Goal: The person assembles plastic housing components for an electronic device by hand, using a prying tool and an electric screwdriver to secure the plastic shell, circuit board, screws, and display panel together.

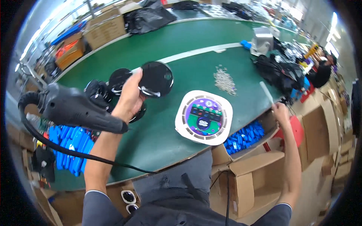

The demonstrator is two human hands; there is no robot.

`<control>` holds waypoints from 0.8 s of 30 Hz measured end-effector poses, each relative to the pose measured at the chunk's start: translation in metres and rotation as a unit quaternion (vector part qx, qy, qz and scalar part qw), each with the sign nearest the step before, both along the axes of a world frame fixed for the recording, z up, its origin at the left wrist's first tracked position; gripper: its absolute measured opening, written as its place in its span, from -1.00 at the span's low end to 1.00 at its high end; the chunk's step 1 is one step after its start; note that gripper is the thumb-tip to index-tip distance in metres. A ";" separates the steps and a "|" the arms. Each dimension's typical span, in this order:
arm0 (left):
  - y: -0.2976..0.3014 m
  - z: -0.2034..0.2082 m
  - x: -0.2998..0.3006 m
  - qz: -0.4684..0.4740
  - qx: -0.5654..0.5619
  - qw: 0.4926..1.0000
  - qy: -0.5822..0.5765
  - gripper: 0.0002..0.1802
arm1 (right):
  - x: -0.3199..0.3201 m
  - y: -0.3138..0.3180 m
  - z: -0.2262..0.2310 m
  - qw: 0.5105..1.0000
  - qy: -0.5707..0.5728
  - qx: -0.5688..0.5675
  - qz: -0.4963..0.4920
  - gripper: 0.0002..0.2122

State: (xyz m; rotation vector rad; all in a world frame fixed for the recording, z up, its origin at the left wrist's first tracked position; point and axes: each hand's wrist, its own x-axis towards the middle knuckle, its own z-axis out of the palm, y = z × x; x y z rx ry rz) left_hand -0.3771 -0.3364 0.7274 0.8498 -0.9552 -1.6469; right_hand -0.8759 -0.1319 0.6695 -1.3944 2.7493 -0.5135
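Observation:
My left hand (131, 94) grips a glossy black round cover (156, 80) by its edge, raised over the green table. Other black round covers (120, 80) lie beside and beneath that hand. Out at the right, my right hand (281, 112) pinches a narrow whitish strip (266, 92) that sticks up from the fingers. Between my hands, near the table's front edge, sits a white rounded-square housing (181, 127). A round purple and green circuit board (203, 117) shows inside it, its face upward.
A black power tool (79, 107) with a cable hangs at the left, in front of my forearm. Blue packs (73, 145) are heaped below it. Small screws (225, 81) lie beyond the housing. Cardboard boxes, one holding blue pieces (247, 136), stand at the right; a person (325, 71) is farther back.

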 end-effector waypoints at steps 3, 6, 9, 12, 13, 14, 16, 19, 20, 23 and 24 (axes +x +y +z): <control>0.001 0.045 0.031 0.039 -0.060 0.993 -0.093 -0.54 | -0.022 -0.048 -0.019 0.996 0.084 -0.018 0.004 -0.71; 0.008 0.063 0.081 0.056 -0.117 0.986 -0.103 -0.52 | -0.014 -0.096 -0.027 0.987 0.157 -0.009 -0.035 -0.73; 0.012 0.036 0.121 0.069 -0.201 0.941 -0.265 -0.52 | -0.027 -0.107 -0.052 0.961 0.257 -0.018 -0.097 -0.76; 0.048 0.033 0.104 0.066 -0.293 0.766 -0.568 -0.64 | -0.033 -0.107 -0.064 0.961 0.256 -0.054 -0.095 -0.76; 0.057 0.031 0.092 0.062 -0.290 0.712 -0.636 -0.70 | -0.042 -0.101 -0.067 0.956 0.265 -0.078 -0.096 -0.76; 0.055 0.016 0.096 0.074 -0.395 0.660 -0.635 -0.66 | -0.044 -0.103 -0.068 0.951 0.272 -0.109 -0.094 -0.75; 0.047 -0.011 0.096 0.092 -0.535 0.559 -0.627 -0.49 | -0.044 -0.109 -0.070 0.954 0.266 -0.105 -0.093 -0.73; 0.046 -0.035 0.087 0.099 -0.554 0.403 -0.722 -0.44 | -0.037 -0.110 -0.069 0.953 0.270 -0.105 -0.090 -0.72; 0.045 -0.044 0.086 0.079 -0.532 0.376 -0.754 -0.44 | -0.035 -0.110 -0.068 0.951 0.275 -0.112 -0.086 -0.72; 0.042 -0.064 0.088 0.067 -0.487 0.391 -0.778 -0.39 | -0.026 -0.104 -0.061 0.943 0.292 -0.144 -0.065 -0.73; 0.043 -0.067 0.088 0.070 -0.490 0.396 -0.773 -0.39 | -0.024 -0.099 -0.056 0.940 0.293 -0.166 -0.057 -0.72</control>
